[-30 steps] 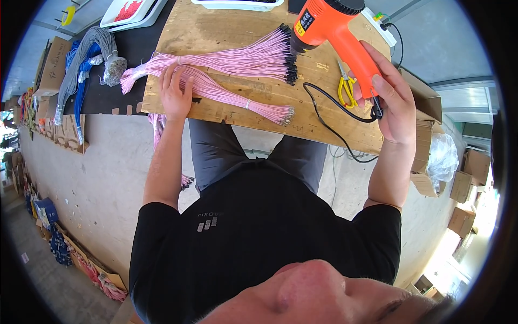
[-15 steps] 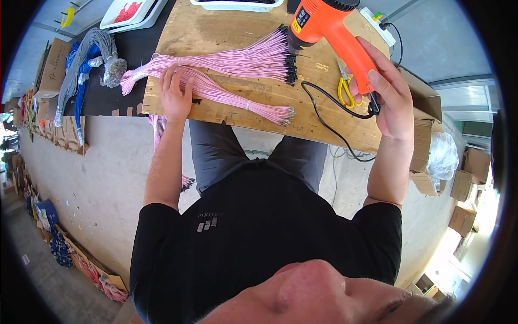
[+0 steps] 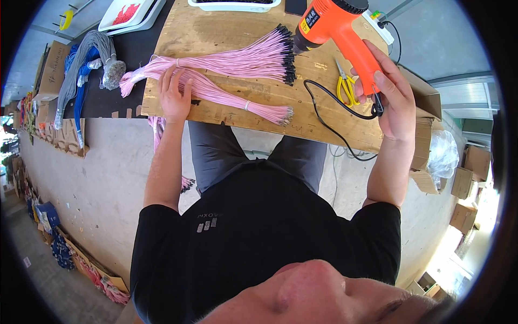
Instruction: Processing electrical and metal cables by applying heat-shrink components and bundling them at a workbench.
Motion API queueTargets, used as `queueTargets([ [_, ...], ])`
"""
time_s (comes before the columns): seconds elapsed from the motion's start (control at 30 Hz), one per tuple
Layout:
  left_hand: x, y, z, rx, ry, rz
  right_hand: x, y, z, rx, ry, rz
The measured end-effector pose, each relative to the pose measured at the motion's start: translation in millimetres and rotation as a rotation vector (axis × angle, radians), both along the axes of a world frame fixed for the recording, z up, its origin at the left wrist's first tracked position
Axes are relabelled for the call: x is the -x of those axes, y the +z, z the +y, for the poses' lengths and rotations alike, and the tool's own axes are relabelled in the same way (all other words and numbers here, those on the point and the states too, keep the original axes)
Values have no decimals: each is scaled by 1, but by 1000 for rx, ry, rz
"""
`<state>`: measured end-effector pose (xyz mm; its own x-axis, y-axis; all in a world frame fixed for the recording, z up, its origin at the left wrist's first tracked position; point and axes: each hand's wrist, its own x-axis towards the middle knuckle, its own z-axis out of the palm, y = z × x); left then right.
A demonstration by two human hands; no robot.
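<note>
"What is changing?"

"On the surface [image 3: 216,29], pink wires [image 3: 237,63] are lying; the orange heat gun [image 3: 344,35] is edging right."

"And hands?"

"The right hand [image 3: 398,102] is gripping its handle [image 3: 364,62]; the left hand [image 3: 175,101], fingers [image 3: 167,81] loosely spread, is touching wires. The nozzle [image 3: 304,43] is staying beside black tips [image 3: 290,67]."

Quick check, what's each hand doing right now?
Left hand: open, fingers laid over the pink wires.
Right hand: closed around the handle of the orange heat gun.
</note>
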<state>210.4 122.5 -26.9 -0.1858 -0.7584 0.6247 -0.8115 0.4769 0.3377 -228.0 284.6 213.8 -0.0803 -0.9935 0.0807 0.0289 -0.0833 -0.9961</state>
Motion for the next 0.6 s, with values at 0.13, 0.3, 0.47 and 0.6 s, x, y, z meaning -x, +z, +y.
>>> queueTargets([
  [0.13,0,0,0,5,-1,-7,1,-2,-1,-2,-3,-8],
  [0.3,0,0,1,0,2,-13,0,-3,-1,5,30,-20],
  [0.47,-1,0,0,-2,5,-17,-1,-3,1,1,45,-17],
  [0.6,1,0,0,-2,6,-24,0,-5,0,0,57,-30],
])
